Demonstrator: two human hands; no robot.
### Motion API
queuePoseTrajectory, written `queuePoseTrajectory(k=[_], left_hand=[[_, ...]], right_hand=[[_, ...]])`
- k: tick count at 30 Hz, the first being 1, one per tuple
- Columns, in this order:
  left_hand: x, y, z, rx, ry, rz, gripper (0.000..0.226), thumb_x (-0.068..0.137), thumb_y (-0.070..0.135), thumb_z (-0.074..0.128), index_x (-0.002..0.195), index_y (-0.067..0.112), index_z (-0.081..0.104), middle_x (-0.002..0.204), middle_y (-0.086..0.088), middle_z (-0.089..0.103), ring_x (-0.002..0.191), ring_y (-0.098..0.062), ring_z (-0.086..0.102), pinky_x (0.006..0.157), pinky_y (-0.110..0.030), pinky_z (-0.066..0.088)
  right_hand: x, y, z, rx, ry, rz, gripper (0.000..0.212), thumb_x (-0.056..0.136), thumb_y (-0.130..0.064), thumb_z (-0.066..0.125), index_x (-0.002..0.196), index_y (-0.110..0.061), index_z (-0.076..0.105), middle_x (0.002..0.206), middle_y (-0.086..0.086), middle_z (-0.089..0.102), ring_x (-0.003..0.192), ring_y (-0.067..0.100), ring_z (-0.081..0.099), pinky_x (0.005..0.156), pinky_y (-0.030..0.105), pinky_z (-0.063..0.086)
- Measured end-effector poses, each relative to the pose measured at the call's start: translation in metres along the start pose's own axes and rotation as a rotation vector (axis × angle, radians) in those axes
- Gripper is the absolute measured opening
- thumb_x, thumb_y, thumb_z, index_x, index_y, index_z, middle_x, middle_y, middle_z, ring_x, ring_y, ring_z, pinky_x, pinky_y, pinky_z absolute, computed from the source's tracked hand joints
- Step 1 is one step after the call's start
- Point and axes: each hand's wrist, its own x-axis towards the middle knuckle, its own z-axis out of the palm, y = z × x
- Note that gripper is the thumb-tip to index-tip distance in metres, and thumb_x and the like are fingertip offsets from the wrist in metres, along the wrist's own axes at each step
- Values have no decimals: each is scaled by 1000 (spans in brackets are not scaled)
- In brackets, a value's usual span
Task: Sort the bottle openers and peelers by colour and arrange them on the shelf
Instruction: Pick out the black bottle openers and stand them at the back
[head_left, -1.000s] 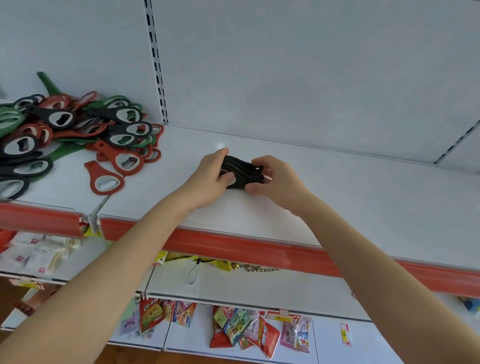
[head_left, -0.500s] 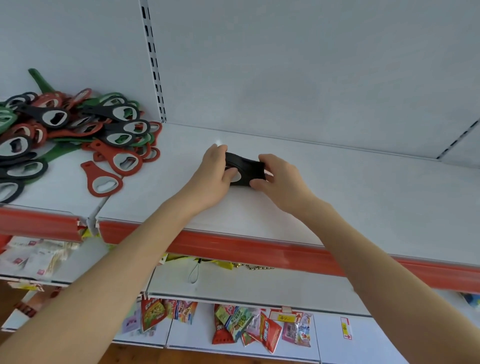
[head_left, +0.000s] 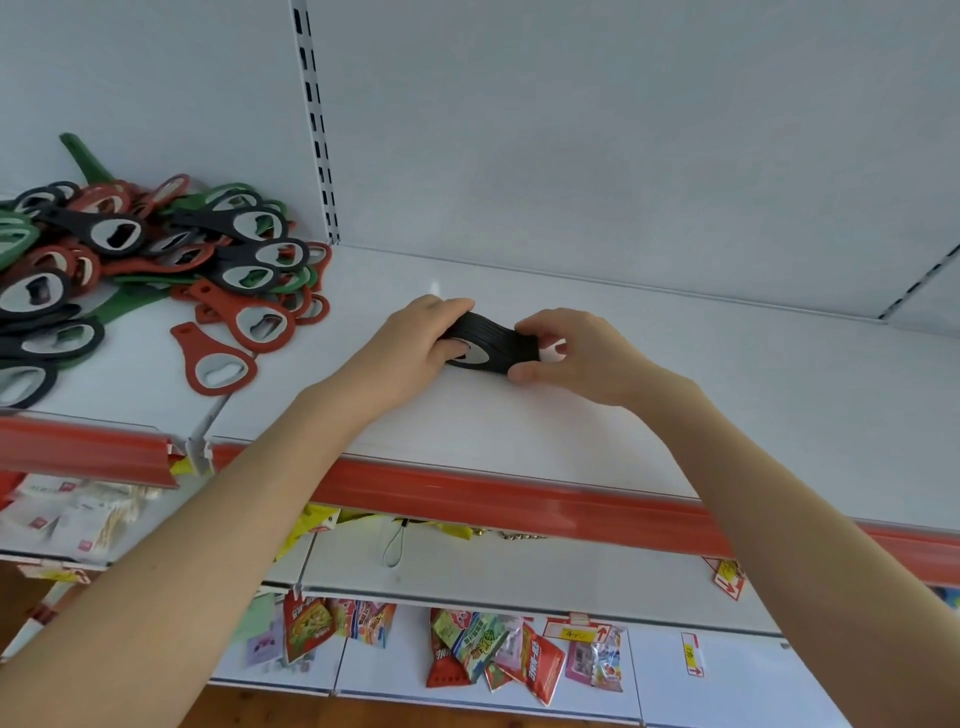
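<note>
Head view: your left hand (head_left: 415, 343) and right hand (head_left: 576, 353) each have curled fingers clamped on one end of the stack of black bottle openers (head_left: 493, 345), low over the white shelf (head_left: 519, 426). The mixed pile (head_left: 156, 265) of red, green and black openers lies well to the left.

- Ends of the black openers (head_left: 491, 347) covered by the left hand (head_left: 415, 348) and right hand (head_left: 576, 358); their number unclear.
- Mixed pile (head_left: 130, 260) cut by left edge.
- Print on snack packets (head_left: 493, 649) unreadable.
</note>
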Motion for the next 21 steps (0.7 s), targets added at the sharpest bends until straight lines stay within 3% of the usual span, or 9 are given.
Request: queuePoseTrajectory(k=[8, 13, 17, 21], left_hand=[[0, 0, -5, -48, 27, -7, 37, 88, 12, 59, 124, 4, 53, 113, -19, 57, 104, -30, 53, 78, -26, 33], [0, 0, -6, -65, 15, -14, 43, 87, 11, 61, 129, 11, 51, 116, -17, 58, 107, -27, 54, 85, -24, 35], [1, -2, -7, -95, 19, -1, 40, 86, 9, 61, 125, 8, 54, 116, -15, 60, 105, -27, 55, 83, -23, 36], [5, -2, -17, -355, 36, -94, 43, 83, 9, 65, 125, 8, 54, 115, -4, 60, 104, -15, 57, 91, -21, 41]], right_hand=[[-1, 4, 3, 54, 52, 16, 37, 82, -24, 69, 117, -14, 60, 113, -1, 59, 109, 17, 53, 92, 29, 40], [2, 5, 4, 7, 31, 13, 48, 82, -27, 69, 126, -15, 53, 141, 1, 42, 130, 15, 38, 105, 28, 32], [-2, -1, 10, 92, 50, -5, 36, 80, -18, 71, 114, -16, 60, 110, 0, 62, 106, 20, 54, 88, 27, 40], [-11, -12, 0, 286, 64, 39, 22, 76, -13, 72, 95, -4, 67, 98, 21, 62, 85, 31, 58, 82, 37, 45]])
